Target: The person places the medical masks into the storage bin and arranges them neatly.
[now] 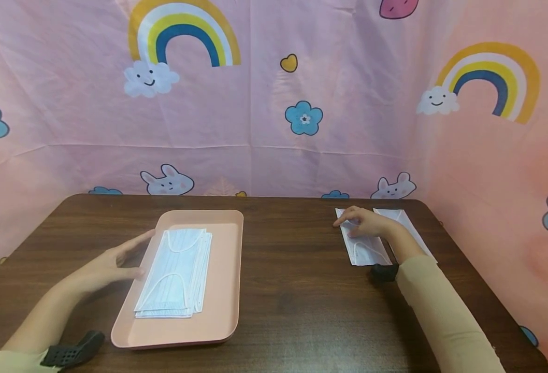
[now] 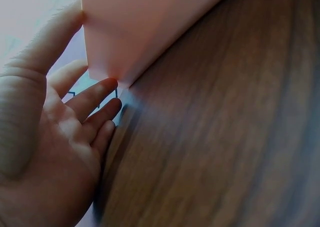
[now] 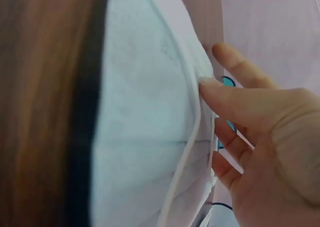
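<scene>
Where the dark wooden table [image 1: 302, 290] meets its pink backdrop [image 1: 264, 103], we record the following items. Item one: a pink tray [image 1: 225, 290], lying flat on the left half of the table and bearing a stack of pale blue face masks [image 1: 178, 272], ear loops uppermost. Item two: our left hand [image 1: 108, 264], fingers straight and loosely spread, holding nothing; it lies at the tray's left rim, and the left wrist view shows the fingertips [image 2: 107, 84] touching the tray's edge [image 2: 145, 32]. Item three: a single face mask [image 1: 364, 243], spread flat on the right half of the table, well apart from the tray. Item four: our right hand [image 1: 364, 223], resting on the far end of that mask; the right wrist view shows the thumb [image 3: 235, 102] pressed on the mask [image 3: 145, 137] at its ear loop, the other fingers extended beside it, with nothing pinched or enclosed. Item five: a second white mask [image 1: 406, 225], lying just to the right of the first, partly hidden behind the right forearm. Item six: the backdrop's prints, namely rainbows, clouds, blue flowers and rabbits.
</scene>
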`<state>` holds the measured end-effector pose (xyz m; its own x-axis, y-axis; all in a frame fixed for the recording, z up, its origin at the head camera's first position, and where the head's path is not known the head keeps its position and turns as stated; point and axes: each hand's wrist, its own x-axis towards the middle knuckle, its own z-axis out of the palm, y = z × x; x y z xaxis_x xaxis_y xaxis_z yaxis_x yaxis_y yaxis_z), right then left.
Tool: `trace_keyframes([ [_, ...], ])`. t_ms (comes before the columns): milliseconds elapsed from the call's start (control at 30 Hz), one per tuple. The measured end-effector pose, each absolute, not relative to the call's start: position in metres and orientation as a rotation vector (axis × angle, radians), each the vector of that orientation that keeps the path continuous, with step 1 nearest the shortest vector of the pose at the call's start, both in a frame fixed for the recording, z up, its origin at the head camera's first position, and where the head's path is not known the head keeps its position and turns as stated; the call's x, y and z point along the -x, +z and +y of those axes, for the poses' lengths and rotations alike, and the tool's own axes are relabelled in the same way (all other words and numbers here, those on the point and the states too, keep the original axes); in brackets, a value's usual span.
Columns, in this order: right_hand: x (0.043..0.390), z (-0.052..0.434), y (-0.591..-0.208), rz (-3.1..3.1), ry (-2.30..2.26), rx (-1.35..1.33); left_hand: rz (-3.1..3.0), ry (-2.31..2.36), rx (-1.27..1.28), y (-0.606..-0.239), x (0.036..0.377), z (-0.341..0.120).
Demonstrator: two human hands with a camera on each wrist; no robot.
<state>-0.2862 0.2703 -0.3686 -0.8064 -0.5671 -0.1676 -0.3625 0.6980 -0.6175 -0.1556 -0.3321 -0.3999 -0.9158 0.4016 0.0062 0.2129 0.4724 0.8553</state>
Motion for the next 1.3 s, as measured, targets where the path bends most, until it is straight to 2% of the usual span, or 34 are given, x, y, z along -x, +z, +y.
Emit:
trace_keyframes([
  [367, 0.290, 0.260, -0.366, 2.573, -0.735, 0.680, 2.532, 1.408, -0.483, -0.401, 0.156, -0.336],
  [600, 0.294, 0.258, -0.364, 2.571, -0.657, 0.765, 2.510, 1.432, -0.490, -0.401, 0.155, -0.336],
  [1300, 0.288, 0.255, -0.365, 2.607, -0.574, 0.761, 2.530, 1.397, -0.515, -0.400, 0.155, -0.333],
])
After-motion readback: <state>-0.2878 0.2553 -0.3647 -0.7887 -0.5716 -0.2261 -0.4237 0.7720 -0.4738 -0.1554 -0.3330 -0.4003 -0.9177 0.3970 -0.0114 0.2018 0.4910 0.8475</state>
